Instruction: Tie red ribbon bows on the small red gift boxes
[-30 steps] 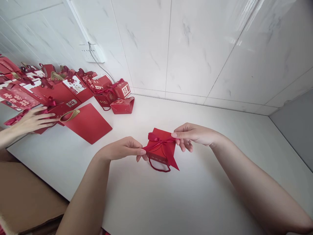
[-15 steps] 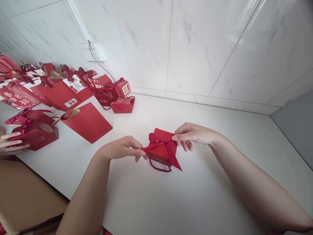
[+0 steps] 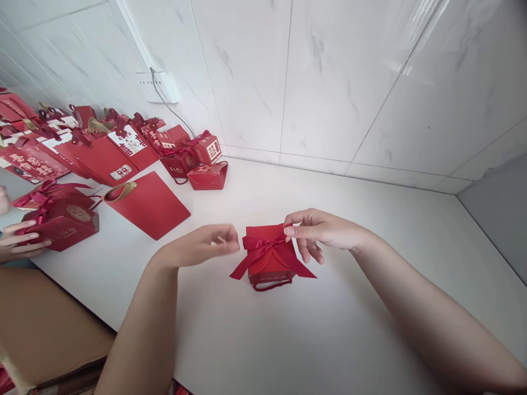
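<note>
A small red gift box [image 3: 269, 263] sits on the white table, with a dark red ribbon [image 3: 257, 249] tied in a bow across its top. Both ribbon tails hang loose over the sides, and a twisted cord handle [image 3: 272, 286] lies at the near side. My right hand [image 3: 321, 230] pinches the bow's right loop between thumb and forefinger, the other fingers hanging free. Left of the box, my left hand [image 3: 209, 241] hovers with curled fingers slightly apart, somewhat blurred and holding nothing.
Behind at left stand several red gift bags [image 3: 99, 156] and small boxes [image 3: 208, 175]. A flat red bag [image 3: 150, 206] lies nearer. Another person's hand [image 3: 20, 241] touches a ribboned box [image 3: 68, 222]. A cardboard box [image 3: 49, 329] is at the lower left.
My left hand has let go of the left ribbon tail and moved left; the tail now droops. The box has turned slightly. My right hand still pinches the bow, a little further left.
</note>
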A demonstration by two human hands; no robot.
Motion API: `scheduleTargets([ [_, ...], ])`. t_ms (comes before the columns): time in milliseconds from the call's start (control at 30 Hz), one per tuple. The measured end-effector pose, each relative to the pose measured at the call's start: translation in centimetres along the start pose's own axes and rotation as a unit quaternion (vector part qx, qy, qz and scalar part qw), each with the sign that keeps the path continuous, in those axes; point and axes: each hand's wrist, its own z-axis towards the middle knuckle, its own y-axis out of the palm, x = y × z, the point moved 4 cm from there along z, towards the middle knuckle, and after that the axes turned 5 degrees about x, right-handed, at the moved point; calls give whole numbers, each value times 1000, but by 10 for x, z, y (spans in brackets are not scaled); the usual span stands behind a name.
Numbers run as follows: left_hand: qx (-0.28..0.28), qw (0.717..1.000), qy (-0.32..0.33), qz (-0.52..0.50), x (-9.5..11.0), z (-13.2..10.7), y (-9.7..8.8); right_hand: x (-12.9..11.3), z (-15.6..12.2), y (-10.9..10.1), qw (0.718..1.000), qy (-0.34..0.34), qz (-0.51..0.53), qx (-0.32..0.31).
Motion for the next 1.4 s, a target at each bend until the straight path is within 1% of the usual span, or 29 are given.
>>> scheduleTargets([
  [33, 102, 995, 5, 3, 5, 3, -2, 1, 1, 0, 1000, -2, -1, 6],
  [67, 199, 980, 12, 5, 11, 4, -2, 1, 2, 0, 1000, -4, -3, 11],
  [100, 268, 963, 27, 6, 17, 5, 2, 2, 3, 0, 1000, -3, -6, 14],
  [133, 300, 953, 49, 3, 24, 7, 9, 3, 4, 0, 1000, -2, -9, 16],
  [167, 304, 950, 68, -2, 30, 9, 17, 4, 4, 0, 1000, 0, -13, 17],
  [267, 260, 962, 85, -18, 40, 16, 40, 4, 5, 1, 1000, 2, -23, 20],
  [333, 236, 968, 81, -27, 41, 18, 47, 3, 4, 1, 999, 3, -30, 24],
  [500, 188, 977, 83, -58, 37, 21, 49, 0, 4, 2, 999, 4, -33, 35],
  [733, 166, 980, 77, -74, 33, 25, 52, 3, 8, 2, 998, -16, -1, 55],
  [833, 154, 982, 76, -80, 32, 25, 51, 5, 10, 0, 998, -21, 2, 56],
  [900, 138, 983, 83, -91, 31, 23, 47, 4, 9, -1, 998, -21, -6, 61],
  [967, 129, 983, 94, -92, 28, 21, 38, 0, 3, -6, 996, -10, -25, 90],
  [1000, 134, 982, 104, -86, 27, 19, 32, -3, -1, -8, 993, 3, -43, 110],
  [1067, 148, 979, 128, -63, 24, 15, 19, -6, -11, -12, 986, 45, -92, 133],
  [1133, 144, 977, 154, -42, 21, 12, 10, -7, -20, -9, 979, 97, -143, 109],
  [1200, 124, 977, 169, -27, 21, 10, 6, -5, -26, 0, 974, 132, -175, 52],
  [1300, 98, 982, 162, -7, 20, 10, 6, -3, -27, 13, 971, 142, -189, -24],
  [1400, 84, 986, 142, -3, 20, 11, 9, -2, -24, 20, 975, 131, -172, -58],
])
